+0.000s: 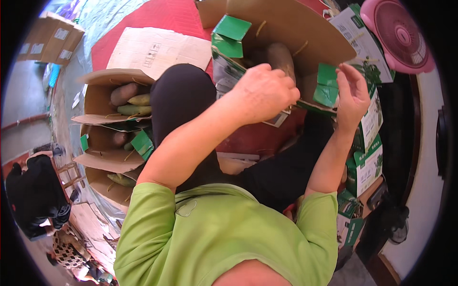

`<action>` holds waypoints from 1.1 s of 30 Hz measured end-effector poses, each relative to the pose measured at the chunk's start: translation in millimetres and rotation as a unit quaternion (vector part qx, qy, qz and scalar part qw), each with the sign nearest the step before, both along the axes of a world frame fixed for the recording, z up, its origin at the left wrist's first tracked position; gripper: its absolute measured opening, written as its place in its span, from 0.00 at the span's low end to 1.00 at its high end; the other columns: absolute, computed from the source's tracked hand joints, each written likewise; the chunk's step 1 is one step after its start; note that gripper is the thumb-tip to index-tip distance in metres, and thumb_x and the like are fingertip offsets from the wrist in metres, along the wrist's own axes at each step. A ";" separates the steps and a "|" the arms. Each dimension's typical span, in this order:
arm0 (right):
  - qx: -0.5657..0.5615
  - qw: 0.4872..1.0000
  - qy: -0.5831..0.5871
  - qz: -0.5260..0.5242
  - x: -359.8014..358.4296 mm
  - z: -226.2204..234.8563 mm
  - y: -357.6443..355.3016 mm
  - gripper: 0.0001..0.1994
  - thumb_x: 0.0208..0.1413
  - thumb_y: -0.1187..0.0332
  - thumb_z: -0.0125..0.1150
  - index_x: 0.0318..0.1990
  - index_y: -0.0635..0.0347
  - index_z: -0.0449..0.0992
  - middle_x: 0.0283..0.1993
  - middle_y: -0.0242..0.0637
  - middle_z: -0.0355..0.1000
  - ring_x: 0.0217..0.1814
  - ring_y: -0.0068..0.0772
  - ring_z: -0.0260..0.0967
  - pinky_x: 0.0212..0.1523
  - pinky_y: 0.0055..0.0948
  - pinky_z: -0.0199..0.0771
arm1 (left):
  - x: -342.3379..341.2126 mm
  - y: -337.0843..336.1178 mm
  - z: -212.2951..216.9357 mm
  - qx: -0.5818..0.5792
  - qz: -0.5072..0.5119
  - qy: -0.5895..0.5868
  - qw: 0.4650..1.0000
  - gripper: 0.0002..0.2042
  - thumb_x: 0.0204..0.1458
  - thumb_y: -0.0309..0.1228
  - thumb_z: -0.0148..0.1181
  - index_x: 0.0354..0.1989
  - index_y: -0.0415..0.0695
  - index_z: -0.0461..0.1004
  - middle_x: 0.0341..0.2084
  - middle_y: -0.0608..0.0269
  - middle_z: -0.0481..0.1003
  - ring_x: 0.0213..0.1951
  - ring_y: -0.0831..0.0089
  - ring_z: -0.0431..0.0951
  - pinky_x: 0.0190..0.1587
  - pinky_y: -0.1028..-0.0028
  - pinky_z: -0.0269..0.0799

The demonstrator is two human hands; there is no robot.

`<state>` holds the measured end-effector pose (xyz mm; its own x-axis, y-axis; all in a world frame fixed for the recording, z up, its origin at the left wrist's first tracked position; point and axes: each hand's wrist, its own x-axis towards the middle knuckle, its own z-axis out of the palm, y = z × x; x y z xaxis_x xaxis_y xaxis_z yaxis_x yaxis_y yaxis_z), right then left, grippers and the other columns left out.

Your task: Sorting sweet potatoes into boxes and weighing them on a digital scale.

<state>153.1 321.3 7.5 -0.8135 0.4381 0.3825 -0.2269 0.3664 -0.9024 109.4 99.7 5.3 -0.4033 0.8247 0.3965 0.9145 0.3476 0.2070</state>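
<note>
My left hand [261,91] is closed into a loose fist over a green and white carton [228,66] that stands open in front of my knees; what it grips is hidden under the knuckles. My right hand [352,93] is raised beside the carton's right green flap [327,86], fingertips pinching its edge. A brown tuber-like vegetable [280,56] lies just beyond the left hand, inside a large brown cardboard box [296,24].
At the left stand open brown boxes [98,100] holding brownish and green vegetables [130,99]. Flat cardboard [157,47] lies on a red mat. Stacked green and white cartons [368,162] are at the right, a pink fan [398,33] beyond them. Another person crouches at the lower left [36,195].
</note>
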 end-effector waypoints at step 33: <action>-0.163 0.967 -0.144 -0.130 53.6 -63.1 106.7 0.15 0.54 0.69 0.61 0.49 0.61 0.72 0.43 0.32 0.75 0.38 0.19 0.71 0.33 0.16 0.66 | -9.7 -10.5 7.7 0.039 0.022 0.008 0.999 0.12 0.50 0.42 0.59 0.33 0.47 0.77 0.26 0.65 0.74 0.33 0.64 0.75 0.38 0.66 0.69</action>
<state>206.7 428.0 -55.6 -0.7119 0.7013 -0.0371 0.1126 0.0618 -0.9917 99.7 89.2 13.0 -0.4320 0.7726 0.4653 0.9019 0.3720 0.2197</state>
